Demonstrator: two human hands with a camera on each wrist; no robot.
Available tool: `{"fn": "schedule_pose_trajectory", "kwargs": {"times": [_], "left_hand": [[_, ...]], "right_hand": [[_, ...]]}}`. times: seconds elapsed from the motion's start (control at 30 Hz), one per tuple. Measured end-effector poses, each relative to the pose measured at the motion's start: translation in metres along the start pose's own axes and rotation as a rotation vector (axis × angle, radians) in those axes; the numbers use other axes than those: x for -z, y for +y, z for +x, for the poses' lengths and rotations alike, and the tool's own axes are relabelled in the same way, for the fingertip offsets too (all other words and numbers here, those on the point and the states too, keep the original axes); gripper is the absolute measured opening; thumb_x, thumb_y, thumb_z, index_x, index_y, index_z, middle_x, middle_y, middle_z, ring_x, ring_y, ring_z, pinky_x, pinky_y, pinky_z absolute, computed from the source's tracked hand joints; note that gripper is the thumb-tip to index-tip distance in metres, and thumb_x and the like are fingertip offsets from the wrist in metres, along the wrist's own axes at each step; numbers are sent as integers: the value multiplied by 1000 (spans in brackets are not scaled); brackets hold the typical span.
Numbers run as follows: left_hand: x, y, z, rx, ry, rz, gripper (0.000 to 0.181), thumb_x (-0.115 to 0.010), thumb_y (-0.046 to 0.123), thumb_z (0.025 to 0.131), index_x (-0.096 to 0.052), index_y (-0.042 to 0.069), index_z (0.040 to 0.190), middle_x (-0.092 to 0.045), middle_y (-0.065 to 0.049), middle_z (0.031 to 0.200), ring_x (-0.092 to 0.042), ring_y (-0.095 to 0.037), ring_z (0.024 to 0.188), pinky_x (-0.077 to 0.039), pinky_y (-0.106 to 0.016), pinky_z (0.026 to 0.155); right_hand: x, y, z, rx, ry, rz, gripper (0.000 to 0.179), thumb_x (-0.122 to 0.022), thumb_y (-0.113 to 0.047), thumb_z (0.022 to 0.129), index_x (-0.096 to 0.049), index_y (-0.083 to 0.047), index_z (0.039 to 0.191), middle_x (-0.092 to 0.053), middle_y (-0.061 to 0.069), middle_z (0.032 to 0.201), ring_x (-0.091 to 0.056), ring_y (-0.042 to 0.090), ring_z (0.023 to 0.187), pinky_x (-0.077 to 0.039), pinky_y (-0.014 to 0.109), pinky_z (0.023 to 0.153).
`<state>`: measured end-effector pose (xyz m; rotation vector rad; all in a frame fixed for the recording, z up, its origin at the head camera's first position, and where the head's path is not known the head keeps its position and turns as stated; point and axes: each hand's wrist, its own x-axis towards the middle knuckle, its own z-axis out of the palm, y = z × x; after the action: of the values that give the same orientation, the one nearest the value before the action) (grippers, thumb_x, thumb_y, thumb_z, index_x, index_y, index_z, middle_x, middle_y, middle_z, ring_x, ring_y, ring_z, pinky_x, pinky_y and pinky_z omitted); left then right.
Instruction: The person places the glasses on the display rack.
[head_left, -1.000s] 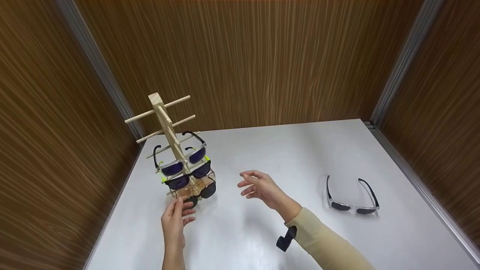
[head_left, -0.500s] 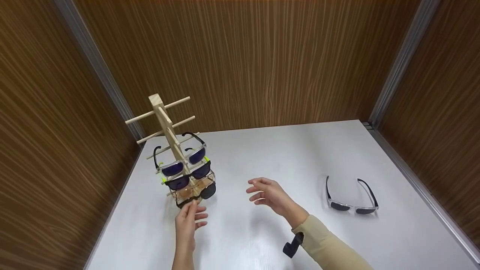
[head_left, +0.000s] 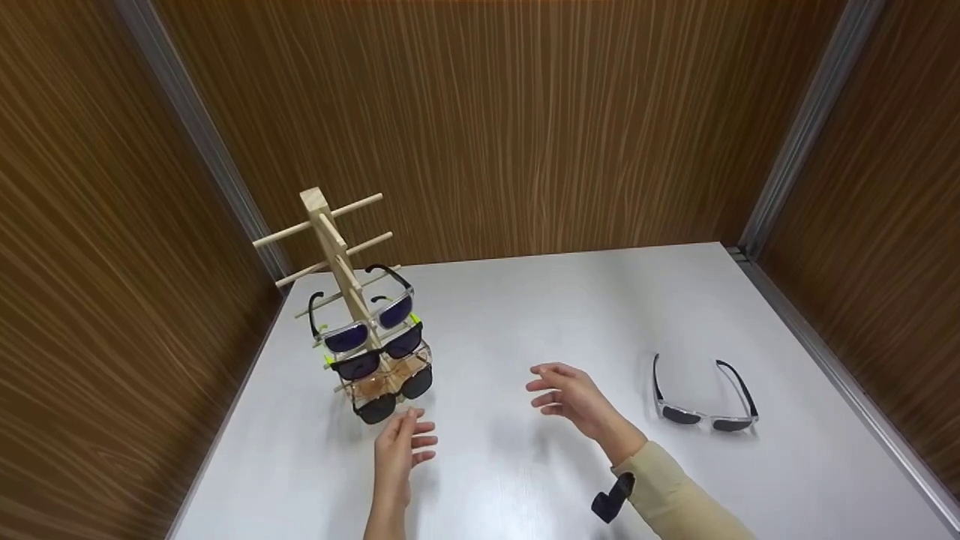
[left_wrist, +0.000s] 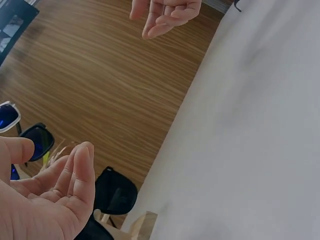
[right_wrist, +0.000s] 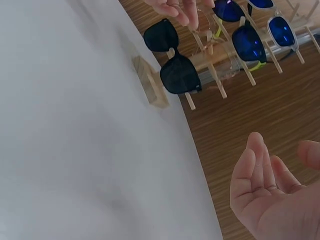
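Note:
A wooden glasses stand (head_left: 330, 238) on the left of the table carries several pairs stacked down its front. From top to bottom hang clear-framed sunglasses with blue lenses (head_left: 347, 337), black sunglasses with yellow-green temples (head_left: 357, 365), amber-lensed glasses (head_left: 371, 387) and dark-lensed sunglasses (head_left: 377, 409). My left hand (head_left: 401, 450) is just in front of the lowest pair, fingers relaxed, holding nothing. Over the middle of the table is my right hand (head_left: 574, 397), its fingers loosely bent and holding nothing. Clear-framed sunglasses with black temples (head_left: 705, 420) lie on the table at right, temples unfolded.
The white table (head_left: 510, 315) is enclosed by wood-grain panels (head_left: 495, 127) at the back and both sides. The stand's upper pegs (head_left: 360, 204) stick out to both sides without glasses. A black strap device (head_left: 613, 498) sits at the right sleeve's cuff.
My left hand has come away from the lowest sunglasses, moving right and toward me; their dark lenses now show fully. My right hand has drifted right and slightly nearer.

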<state>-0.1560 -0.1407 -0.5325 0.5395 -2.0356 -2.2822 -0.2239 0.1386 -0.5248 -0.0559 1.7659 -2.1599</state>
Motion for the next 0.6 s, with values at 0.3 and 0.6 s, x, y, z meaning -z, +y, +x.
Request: {"fn": "schedule_pose_trajectory", "kwargs": {"times": [0.3, 0.6], "left_hand": [[-17, -6, 3, -11, -49, 16, 44, -49, 36, 97, -55, -2, 118, -64, -12, 93, -64, -25, 79, -54, -33, 64], [-33, -16, 6, -30, -83, -6, 44, -51, 35, 96, -56, -3, 115, -65, -12, 90, -64, -22, 74, -54, -33, 62]], "right_hand": [[23, 12, -5, -30, 75, 21, 41, -55, -29, 94, -49, 0, 124, -61, 16, 106, -63, 24, 82, -51, 31, 71], [42, 24, -15, -51, 125, 47, 47, -56, -27, 94, -45, 3, 128, -62, 14, 104, -64, 23, 82, -51, 31, 71]]}}
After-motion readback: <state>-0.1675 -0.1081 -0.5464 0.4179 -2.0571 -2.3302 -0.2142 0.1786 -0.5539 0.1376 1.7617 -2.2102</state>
